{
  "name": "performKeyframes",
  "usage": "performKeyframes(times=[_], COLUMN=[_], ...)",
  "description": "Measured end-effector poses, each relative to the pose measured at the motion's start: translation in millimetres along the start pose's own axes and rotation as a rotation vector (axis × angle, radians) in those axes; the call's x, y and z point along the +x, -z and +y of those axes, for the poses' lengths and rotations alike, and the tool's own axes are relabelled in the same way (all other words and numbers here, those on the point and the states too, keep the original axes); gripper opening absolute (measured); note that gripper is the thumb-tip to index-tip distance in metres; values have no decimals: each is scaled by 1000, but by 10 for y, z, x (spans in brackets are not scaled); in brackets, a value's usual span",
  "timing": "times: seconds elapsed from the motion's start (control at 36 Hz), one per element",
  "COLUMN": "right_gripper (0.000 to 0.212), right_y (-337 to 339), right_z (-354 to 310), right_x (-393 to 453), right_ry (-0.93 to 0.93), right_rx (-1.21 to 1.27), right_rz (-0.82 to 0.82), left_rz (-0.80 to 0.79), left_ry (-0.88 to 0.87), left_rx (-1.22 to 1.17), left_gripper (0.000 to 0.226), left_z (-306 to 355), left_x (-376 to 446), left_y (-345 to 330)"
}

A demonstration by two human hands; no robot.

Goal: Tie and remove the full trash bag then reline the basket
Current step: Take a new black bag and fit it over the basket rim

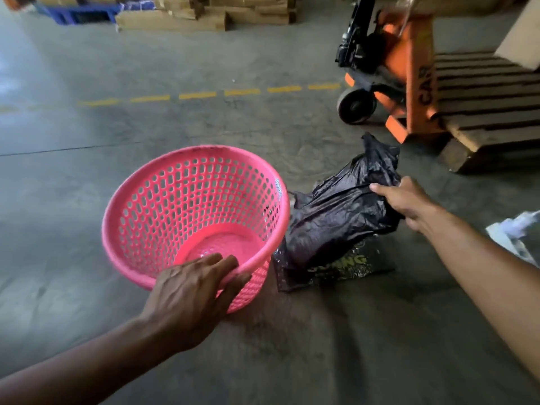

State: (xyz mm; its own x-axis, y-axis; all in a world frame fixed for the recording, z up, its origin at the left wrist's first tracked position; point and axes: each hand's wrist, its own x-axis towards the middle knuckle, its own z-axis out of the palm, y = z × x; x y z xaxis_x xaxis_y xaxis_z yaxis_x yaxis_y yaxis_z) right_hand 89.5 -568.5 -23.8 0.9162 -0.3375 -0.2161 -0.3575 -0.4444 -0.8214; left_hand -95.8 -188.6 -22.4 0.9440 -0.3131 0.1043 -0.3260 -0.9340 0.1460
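Observation:
A pink perforated plastic basket (163,197) stands on the concrete floor, tilted toward me, with nothing inside it and no liner. My left hand (190,293) grips its near rim, fingers curled over the edge. To its right a full black trash bag (333,220) lies on the floor with its twisted top pointing away from me. My right hand (403,203) is closed on the bag's upper part. Under the bag lies a flat black plastic bag with yellow lettering (342,270).
An orange pallet jack (409,71) and a wooden pallet (491,112) stand at the right rear. Flat cardboard stacks (204,13) and a blue pallet (79,11) line the back. A dashed yellow line (204,95) crosses the floor. White crumpled material (517,232) lies at the right edge.

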Motion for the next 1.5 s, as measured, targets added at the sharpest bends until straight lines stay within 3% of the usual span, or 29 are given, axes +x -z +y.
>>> performKeyframes(times=[0.11, 0.19, 0.31, 0.42, 0.53, 0.61, 0.69, 0.75, 0.78, 0.86, 0.97, 1.03, 1.08, 1.14, 1.19, 1.31, 1.42, 1.5], right_gripper=[54, 41, 40, 45, 41, 43, 32, 28, 25, 26, 29, 23, 43, 69, 79, 31, 23, 29], right_y=[382, 529, 555, 492, 422, 291, 78, -75, -179, -476, -862, -1018, -1161, -1284, -1400, -1674, -1879, -1977], right_z=[-657, -1293, -2014, -2473, -2735, -2748, -2610, -2452, -2347, -2028, -1693, -1599, -1527, -1492, -1486, -1473, -1497, -1512], right_x=[-222, -522, -939, -1261, -1469, -1547, -1549, -1540, -1504, -1353, -1200, -1159, -1094, -1051, -1056, -1100, -1123, -1125], right_ry=[148, 288, 433, 439, 358, 313, 245, 178, 159, 181, 287, 348, 371, 384, 406, 413, 425, 469], right_rx=[130, 223, 345, 509, 634, 697, 677, 614, 554, 158, -401, -499, -516, -522, -562, -718, -752, -698], right_rz=[43, 1, -80, -207, -382, -475, -544, -588, -571, -445, -281, -259, -295, -369, -462, -546, -535, -457], left_rz=[-53, -32, 60, 160, 95, -56, -39, 126, 236, 413, 392, 332, 262, 175, 68, -79, -24, 155], left_ry=[69, 165, 233, 405, 609, 531, 389, 458, 521, 690, 713, 674, 608, 543, 489, 402, 399, 422], left_rx=[-167, -433, -679, -1021, -1520, -1904, -2108, -1978, -1804, -1298, -882, -722, -581, -508, -432, -263, -265, -404], left_gripper=[53, 60, 48, 36, 44, 80, 79, 52, 43, 63, 54, 47, 32, 26, 33, 53, 38, 33], left_z=[-2, -58, -192, -264, -284, -397, -555, -701, -811, -1134, -1275, -1324, -1328, -1331, -1346, -1297, -1212, -1174], left_x=[64, 210, 453, 736, 947, 991, 973, 947, 917, 790, 647, 642, 640, 652, 679, 795, 925, 979], left_y=[76, 116, 166, 308, 565, 813, 1055, 1106, 1077, 897, 817, 771, 758, 735, 680, 550, 524, 495])
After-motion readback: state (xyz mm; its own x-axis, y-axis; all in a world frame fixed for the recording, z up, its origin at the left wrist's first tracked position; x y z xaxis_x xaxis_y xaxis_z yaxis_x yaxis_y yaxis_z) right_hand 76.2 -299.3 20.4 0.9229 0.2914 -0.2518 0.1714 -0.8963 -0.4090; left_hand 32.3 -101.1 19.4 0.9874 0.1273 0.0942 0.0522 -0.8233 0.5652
